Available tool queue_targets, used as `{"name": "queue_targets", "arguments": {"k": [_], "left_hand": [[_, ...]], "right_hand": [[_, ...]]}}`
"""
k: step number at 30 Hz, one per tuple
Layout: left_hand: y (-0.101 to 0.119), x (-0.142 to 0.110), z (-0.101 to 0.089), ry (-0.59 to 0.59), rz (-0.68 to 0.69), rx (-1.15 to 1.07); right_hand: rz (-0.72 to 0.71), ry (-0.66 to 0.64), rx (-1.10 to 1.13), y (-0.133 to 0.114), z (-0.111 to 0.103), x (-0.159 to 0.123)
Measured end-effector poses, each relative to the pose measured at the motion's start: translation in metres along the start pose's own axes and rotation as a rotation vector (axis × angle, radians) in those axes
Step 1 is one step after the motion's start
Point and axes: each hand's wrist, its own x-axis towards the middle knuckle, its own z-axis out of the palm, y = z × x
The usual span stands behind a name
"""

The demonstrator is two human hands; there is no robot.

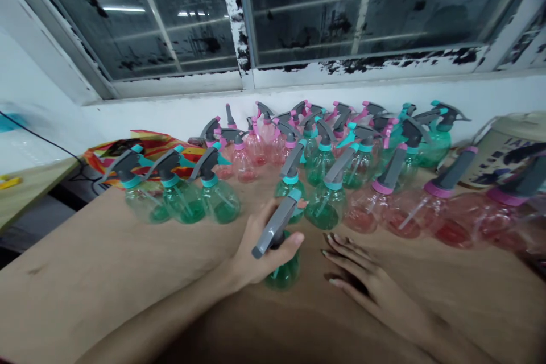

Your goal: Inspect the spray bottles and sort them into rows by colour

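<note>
Windows point(307, 23) with dark panes and flaking paint stretch above a pale-brown wooden table point(85, 278). Across it stand round, see-through plastic spray bottles point(224, 205), green with turquoise collars or pink with magenta collars. From the lower left, a person's bare left hand point(258, 244) wraps its fingers around the upper part of a round, see-through green plastic bottle point(284, 276) at front centre. The right hand point(371, 276) is palm down to the bottle's right, just apart, holding nothing, fingers loosely spread and pointing towards it; the left is nearer. The held bottle is roughly upright, its grey-and-turquoise trigger head point(279, 222) slanting away rightwards. Whether its base touches the table is unclear.
</note>
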Motion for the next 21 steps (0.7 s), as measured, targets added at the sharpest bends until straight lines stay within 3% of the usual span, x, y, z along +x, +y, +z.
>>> {"name": "queue_targets", "arguments": {"k": [4, 10, 17, 21], "left_hand": [[0.0, -0.001, 0.001, 0.04, 0.02, -0.017], [0.0, -0.005, 0.005, 0.14, -0.063, 0.073], [-0.008, -0.027, 0.002, 0.083, 0.049, 0.299], [-0.013, -0.045, -0.009, 0.095, -0.034, 0.342]], "right_hand": [[-0.005, 0.018, 0.036, -0.001, -0.002, 0.002], [-0.032, 0.032, 0.022, 0.001, -0.001, 0.002], [-0.037, 0.048, -0.018, -0.001, -0.001, 0.002], [-0.041, 0.072, -0.008, -0.005, -0.006, 0.003]]}}
